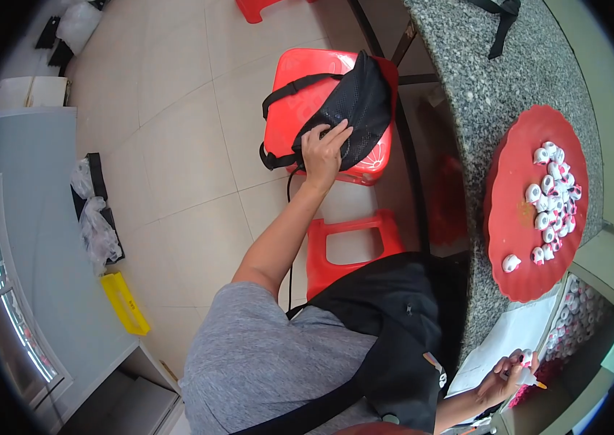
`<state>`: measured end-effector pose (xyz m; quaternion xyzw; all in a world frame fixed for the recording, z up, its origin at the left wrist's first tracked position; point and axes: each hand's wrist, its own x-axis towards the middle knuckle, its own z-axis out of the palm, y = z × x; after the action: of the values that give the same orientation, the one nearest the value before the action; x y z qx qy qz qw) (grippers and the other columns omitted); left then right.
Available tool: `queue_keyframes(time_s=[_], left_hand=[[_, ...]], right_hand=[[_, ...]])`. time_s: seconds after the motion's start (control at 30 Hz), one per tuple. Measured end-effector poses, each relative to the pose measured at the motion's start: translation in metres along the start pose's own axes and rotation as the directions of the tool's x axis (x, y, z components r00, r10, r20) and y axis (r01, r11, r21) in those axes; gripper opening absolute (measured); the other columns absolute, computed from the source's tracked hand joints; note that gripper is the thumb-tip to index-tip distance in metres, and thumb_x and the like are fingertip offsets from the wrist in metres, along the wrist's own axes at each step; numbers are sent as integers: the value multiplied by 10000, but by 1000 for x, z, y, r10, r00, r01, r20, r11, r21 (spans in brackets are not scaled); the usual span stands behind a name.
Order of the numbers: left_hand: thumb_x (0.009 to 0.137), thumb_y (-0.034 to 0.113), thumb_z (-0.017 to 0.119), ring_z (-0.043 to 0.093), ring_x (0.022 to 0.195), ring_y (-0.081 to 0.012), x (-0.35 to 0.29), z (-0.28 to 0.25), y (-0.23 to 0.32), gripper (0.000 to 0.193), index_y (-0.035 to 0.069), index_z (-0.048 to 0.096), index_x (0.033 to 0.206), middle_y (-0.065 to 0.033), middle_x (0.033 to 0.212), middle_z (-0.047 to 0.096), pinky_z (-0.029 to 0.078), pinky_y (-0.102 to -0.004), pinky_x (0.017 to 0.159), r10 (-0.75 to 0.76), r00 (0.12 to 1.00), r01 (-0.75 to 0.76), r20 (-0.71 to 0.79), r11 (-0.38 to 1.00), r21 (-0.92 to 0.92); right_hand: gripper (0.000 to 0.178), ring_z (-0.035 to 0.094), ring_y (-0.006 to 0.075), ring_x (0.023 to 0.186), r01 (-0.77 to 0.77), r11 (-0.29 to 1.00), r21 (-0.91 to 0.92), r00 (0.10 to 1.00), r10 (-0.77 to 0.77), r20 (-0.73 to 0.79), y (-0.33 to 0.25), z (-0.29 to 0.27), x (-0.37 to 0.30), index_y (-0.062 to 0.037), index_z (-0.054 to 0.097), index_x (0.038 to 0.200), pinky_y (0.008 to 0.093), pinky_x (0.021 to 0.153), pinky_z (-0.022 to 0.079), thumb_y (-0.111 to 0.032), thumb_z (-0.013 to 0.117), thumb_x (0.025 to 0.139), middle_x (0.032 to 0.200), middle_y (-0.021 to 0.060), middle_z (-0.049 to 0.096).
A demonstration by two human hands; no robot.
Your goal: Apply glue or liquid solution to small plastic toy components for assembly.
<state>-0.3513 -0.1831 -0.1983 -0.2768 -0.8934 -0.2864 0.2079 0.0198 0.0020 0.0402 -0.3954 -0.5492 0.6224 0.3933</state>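
My left arm reaches out to a black mesh bag (368, 94) lying on a red plastic stool (296, 69). My left hand (324, 154) is closed on the bag's near side with bent fingers, and their tips are partly lost against the dark fabric. At the lower right, beside the counter, my right hand (501, 383) grips a small white squeeze bottle (523, 375) with an orange tip. A little white and pink figure (527, 357) is also held up at those fingers. Many similar white and pink pieces (555, 192) lie on a red scalloped tray (508, 210).
The tray stands on a speckled granite counter (459, 72), where a black strap (504, 29) lies at the far end. Below it, a compartment holds more small pieces (575, 315). A second red stool (318, 254) is close by. A yellow box (124, 303) and plastic bags (98, 235) lie left.
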Motion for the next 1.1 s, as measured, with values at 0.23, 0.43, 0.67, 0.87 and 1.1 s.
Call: queue_keyframes(time_s=[0.23, 0.43, 0.67, 0.87, 1.1], left_hand=[[610, 1, 537, 491, 812, -196, 2, 1, -3, 271, 108, 610, 848, 18, 898, 572, 356, -306, 720, 1, 1000, -1, -3, 999, -38], [685, 71, 541, 446, 939, -293, 2, -3, -1, 252, 189, 598, 901, -109, 1084, 462, 325, -359, 806, -75, 996, 71, 37, 992, 104], [663, 18, 515, 459, 943, -240, -1, -1, -2, 292, 153, 589, 912, -37, 1070, 507, 313, -358, 804, -9, 997, 0, 72, 993, 117], [645, 3, 522, 466, 883, -202, 1, -11, 3, 278, 112, 583, 894, -15, 966, 533, 318, -340, 756, 40, 999, -42, 37, 998, 52], [640, -53, 574, 478, 671, -218, 25, -110, 130, 298, 57, 496, 905, -78, 788, 502, 375, -315, 593, 246, 904, -417, -350, 695, -586]], right_hand=[[380, 319, 70, 528, 23, 999, -31, 1000, -22, 21, 3, 1, 1, -20, 395, 1087, 161, 431, 289, -61, 544, 739, 730, 80, 418], [419, 346, 71, 512, 32, 997, -65, 994, -38, -100, 3, 8, 0, -14, 418, 1029, 144, 375, 326, -110, 626, 678, 643, 68, 408], [406, 321, 73, 527, 29, 999, 25, 999, -28, -41, 6, 1, 0, -18, 409, 1063, 150, 403, 292, -67, 589, 702, 690, 76, 409], [409, 331, 77, 531, 40, 997, 66, 998, -36, -55, 10, -8, -6, -20, 402, 1065, 151, 405, 298, -62, 588, 703, 687, 79, 408], [409, 414, 83, 543, -31, 994, 101, 989, 45, -138, 13, -16, -23, -40, 404, 1049, 176, 423, 352, -42, 590, 684, 750, 64, 445]])
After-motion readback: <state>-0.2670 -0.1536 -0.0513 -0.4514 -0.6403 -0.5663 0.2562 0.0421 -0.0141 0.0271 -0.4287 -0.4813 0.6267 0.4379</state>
